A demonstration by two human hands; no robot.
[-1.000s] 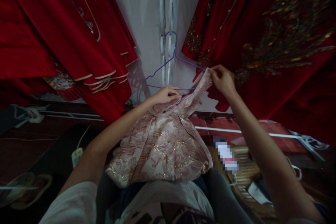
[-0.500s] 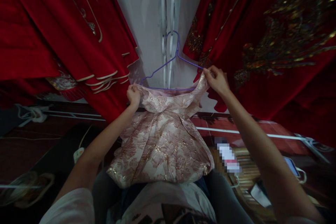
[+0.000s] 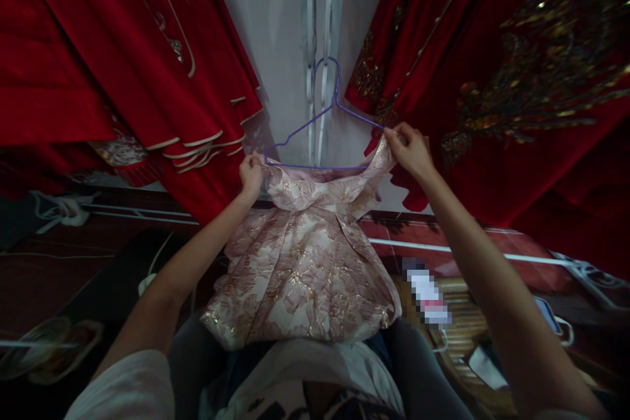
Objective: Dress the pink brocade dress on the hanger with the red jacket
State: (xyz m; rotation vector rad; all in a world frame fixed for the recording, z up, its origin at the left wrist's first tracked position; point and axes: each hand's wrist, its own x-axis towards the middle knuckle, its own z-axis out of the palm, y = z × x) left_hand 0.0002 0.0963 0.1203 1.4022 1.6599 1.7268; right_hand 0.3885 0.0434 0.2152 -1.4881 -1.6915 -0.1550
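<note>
A pink and cream dress (image 3: 305, 275) with a gold-flecked floral pattern spreads down over my lap. Its neckline is stretched between my two hands. My left hand (image 3: 251, 172) pinches the dress at its left shoulder, close to the left end of a purple hanger (image 3: 310, 121). At the other shoulder, my right hand (image 3: 411, 147) is closed on the fabric, where the hanger's right arm runs into the dress. The hanger's hook points up, and its bottom bar lies across the neck opening.
Red garments with trim hang at the left (image 3: 197, 92) and right (image 3: 522, 164), in front of a pale wall (image 3: 275, 26). White rack bars (image 3: 443, 247) run low behind the dress. A slatted wooden surface (image 3: 467, 302) at right holds a pixelated item and a phone (image 3: 546, 312).
Both hands keep their hold on the dress. At its left shoulder the fabric sits slightly lower around the hanger's left end, which now shows more. Otherwise the view has barely shifted.
</note>
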